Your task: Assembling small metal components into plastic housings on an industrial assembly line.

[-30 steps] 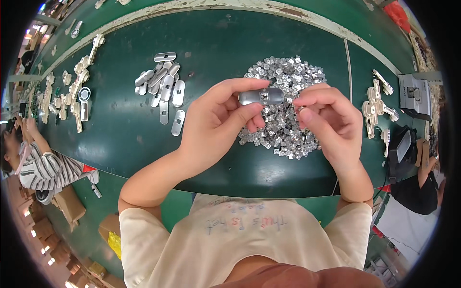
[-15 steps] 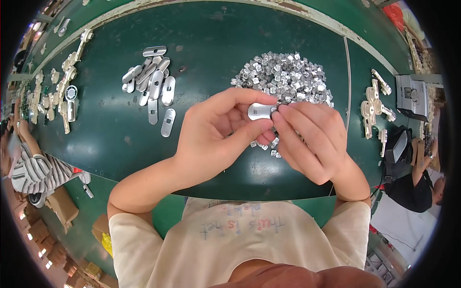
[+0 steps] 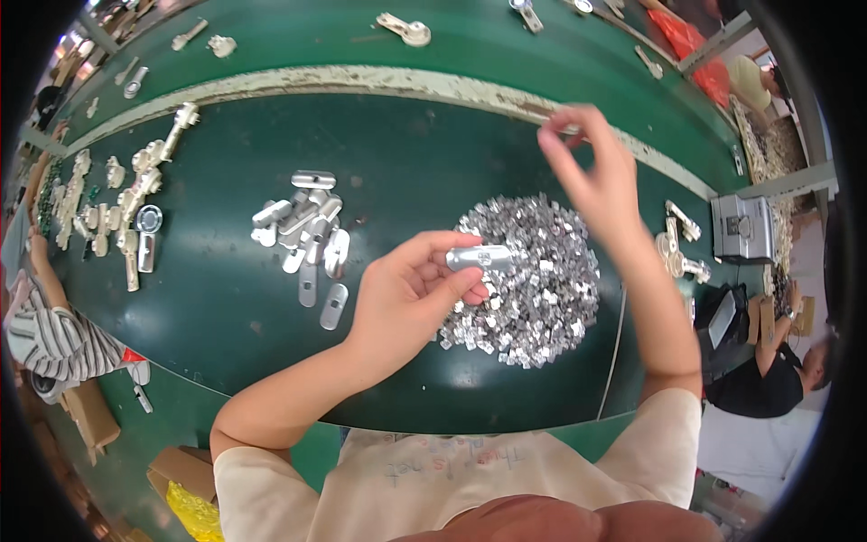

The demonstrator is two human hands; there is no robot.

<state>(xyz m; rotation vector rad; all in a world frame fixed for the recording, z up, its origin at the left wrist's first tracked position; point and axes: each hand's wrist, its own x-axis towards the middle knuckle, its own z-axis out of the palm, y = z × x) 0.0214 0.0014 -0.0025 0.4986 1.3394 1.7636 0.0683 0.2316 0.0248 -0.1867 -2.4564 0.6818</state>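
Between the thumb and fingers of my left hand (image 3: 406, 294) is a shiny oblong metal plate (image 3: 461, 259) with rounded ends. A small square piece (image 3: 485, 258) sits at its middle. My right hand (image 3: 596, 176) is raised away from the plate, near the pale rail at the far side of the table. Its fingers are bent and blurred, and I cannot make out anything in them. Below and beside the held plate spreads a large heap of small square metal pieces (image 3: 542, 280). Left of my left hand lies a loose pile of similar oblong plates (image 3: 316, 226).
Cream-coloured parts with round heads (image 3: 135, 194) lie at the table's left, and more (image 3: 673, 248) at the right. A grey box-shaped device (image 3: 743, 228) stands at the right edge. Behind the pale rail (image 3: 361, 79), a green surface (image 3: 307, 41) carries scattered parts. Other people sit at both sides.
My right hand has let go of the plate and moved up and away, toward the far rail. My left hand keeps the plate, whose middle now shows. The view has tilted farther forward.
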